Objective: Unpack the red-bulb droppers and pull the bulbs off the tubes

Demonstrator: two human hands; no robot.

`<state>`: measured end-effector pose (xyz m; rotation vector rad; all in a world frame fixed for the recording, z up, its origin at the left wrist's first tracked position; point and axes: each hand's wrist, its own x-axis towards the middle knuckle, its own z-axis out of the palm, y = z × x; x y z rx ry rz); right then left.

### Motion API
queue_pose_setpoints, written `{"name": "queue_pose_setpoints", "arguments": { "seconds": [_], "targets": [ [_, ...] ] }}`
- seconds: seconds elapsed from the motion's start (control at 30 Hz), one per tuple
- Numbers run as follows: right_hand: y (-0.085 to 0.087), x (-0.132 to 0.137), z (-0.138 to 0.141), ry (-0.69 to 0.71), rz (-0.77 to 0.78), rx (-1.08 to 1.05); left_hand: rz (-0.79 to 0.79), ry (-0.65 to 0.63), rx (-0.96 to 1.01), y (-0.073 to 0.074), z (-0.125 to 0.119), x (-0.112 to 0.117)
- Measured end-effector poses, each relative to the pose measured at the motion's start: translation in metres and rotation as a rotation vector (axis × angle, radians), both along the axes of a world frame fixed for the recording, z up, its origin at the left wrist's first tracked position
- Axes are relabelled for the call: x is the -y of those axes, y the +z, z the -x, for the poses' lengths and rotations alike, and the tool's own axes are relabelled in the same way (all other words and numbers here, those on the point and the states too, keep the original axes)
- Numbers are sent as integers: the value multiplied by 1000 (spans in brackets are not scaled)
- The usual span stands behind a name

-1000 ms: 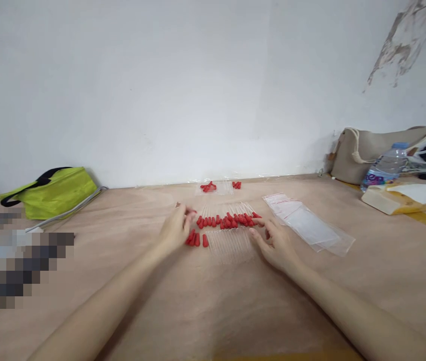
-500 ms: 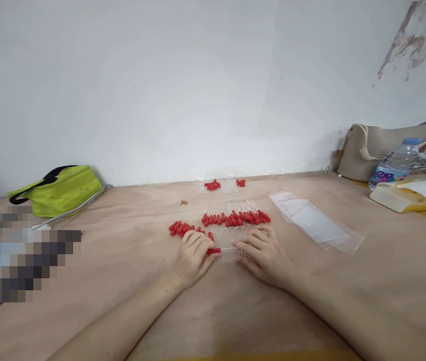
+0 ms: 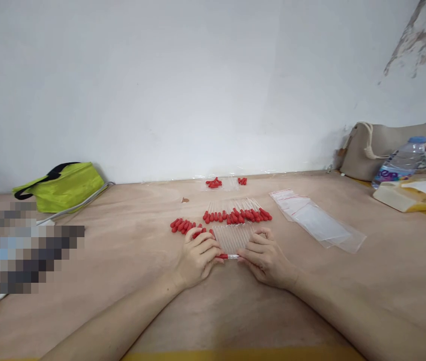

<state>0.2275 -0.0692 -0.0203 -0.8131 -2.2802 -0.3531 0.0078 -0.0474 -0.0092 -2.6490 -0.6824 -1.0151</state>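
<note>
A row of clear glass tubes (image 3: 233, 236) lies on the wooden table between my hands. My left hand (image 3: 198, 258) has its fingers curled and pinches a red rubber cap (image 3: 222, 256) at the near end of the row. Opposite it, my right hand (image 3: 263, 256) rests with curled fingers on the right end of the same tubes. Loose red caps (image 3: 183, 225) lie just beyond my left hand. A row of tubes with red caps fitted (image 3: 237, 216) sits farther back.
A stack of clear zip bags (image 3: 316, 220) lies to the right. More red caps in a bag (image 3: 218, 183) sit by the wall. A green bag (image 3: 62, 185) is at the left; a beige bag (image 3: 389, 148), water bottle (image 3: 399, 163) and box (image 3: 410, 195) at the right.
Both hands drew back from the far row of capped tubes to the near row of bare tubes. My left hand took up a red cap and brought it to the tubes' near end.
</note>
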Motion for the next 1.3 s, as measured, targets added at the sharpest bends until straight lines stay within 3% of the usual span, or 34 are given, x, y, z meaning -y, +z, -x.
{"name": "queue_pose_setpoints", "arguments": {
  "seconds": [0.27,0.53,0.73,0.8,0.97,1.3],
  "targets": [
    [-3,1,-10,-24,24,-19,61,48,-21,3,8,0],
    [-5,-12,-23,-373,164,-318,204,94,179,5,26,-11],
    [-2,-14,-20,-513,198,-240,304,477,409,24,56,-41],
    [-3,-15,-19,-546,189,-207,395,538,477,25,67,-50],
    [-7,-15,-15,-575,197,-156,524,600,520,16,77,-61],
    [-9,-15,-12,-558,203,-72,567,655,473,-7,82,-82]
  ]
}}
